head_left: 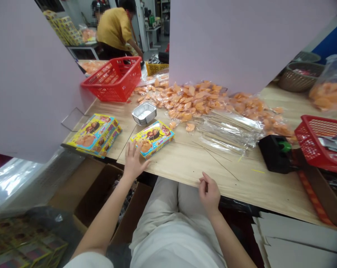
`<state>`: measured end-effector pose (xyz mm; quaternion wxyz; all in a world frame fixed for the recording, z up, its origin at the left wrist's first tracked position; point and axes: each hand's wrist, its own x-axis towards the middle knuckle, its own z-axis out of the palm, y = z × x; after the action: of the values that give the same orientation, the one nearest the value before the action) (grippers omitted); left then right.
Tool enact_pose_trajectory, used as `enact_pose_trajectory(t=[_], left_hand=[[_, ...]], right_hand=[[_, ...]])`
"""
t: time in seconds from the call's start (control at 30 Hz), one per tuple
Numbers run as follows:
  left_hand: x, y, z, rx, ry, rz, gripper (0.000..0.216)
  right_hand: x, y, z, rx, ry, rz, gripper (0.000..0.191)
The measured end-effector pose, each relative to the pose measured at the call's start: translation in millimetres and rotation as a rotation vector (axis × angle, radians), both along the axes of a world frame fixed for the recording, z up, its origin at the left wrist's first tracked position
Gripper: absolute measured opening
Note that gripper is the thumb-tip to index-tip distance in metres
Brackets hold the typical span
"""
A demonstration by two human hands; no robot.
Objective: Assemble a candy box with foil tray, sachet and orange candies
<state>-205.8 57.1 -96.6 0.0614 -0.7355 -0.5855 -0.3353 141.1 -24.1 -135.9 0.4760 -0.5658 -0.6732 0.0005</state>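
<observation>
My left hand is open, fingers spread, at the near left corner of a blue and yellow printed box lying flat on the table. Its fingertips reach the box's edge; whether they press on it I cannot tell. Over the table's front edge, my right hand is loosely closed with its fingers curled, and nothing shows in it. Left of the single box stands a stack of similar boxes. Just behind it are nested foil trays. Several thin wooden sticks lie loose beyond my right hand.
Orange pieces in clear wrappers heap along the back, beside bagged sticks. A red basket stands back left, another red basket at right near a black tape dispenser. An open carton sits below. A person in yellow bends beyond.
</observation>
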Motion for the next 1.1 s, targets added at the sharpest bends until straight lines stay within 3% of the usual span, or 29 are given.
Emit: enact_pose_trajectory(t=[0.1,0.23,0.37,0.5,0.63,0.83,0.93,1.1], left_hand=[[21,12,-10.4,-0.005,-0.035,-0.021,0.065],[19,9,-8.3,0.035,-0.115,-0.022,0.057],[16,-15,14.9,0.099,-0.132,-0.004,0.056],[9,-34,46.7,0.290,-0.099,0.091,0.062],[-22,-36,74.2,0.433,-0.061,0.227,0.066],[-87,-20,102.7,0.380,-0.064,0.411,0.072],[-109,-13,105.3,0.311,-0.099,0.465,0.070],[-128,-9,92.1,0.182,-0.097,0.526,0.068]], right_hand=[[0,0,4.3,0.031,-0.027,0.020,0.038],[2,0,7.1,0.076,-0.078,0.076,0.039],[3,0,5.4,0.089,-0.092,0.076,0.043],[4,1,3.3,0.094,-0.095,0.079,0.044],[4,0,4.2,0.094,-0.088,0.095,0.045],[4,-1,4.7,0.081,-0.066,0.099,0.044],[4,-1,3.6,0.091,-0.067,0.101,0.045],[5,-1,1.6,0.105,-0.078,0.109,0.047]])
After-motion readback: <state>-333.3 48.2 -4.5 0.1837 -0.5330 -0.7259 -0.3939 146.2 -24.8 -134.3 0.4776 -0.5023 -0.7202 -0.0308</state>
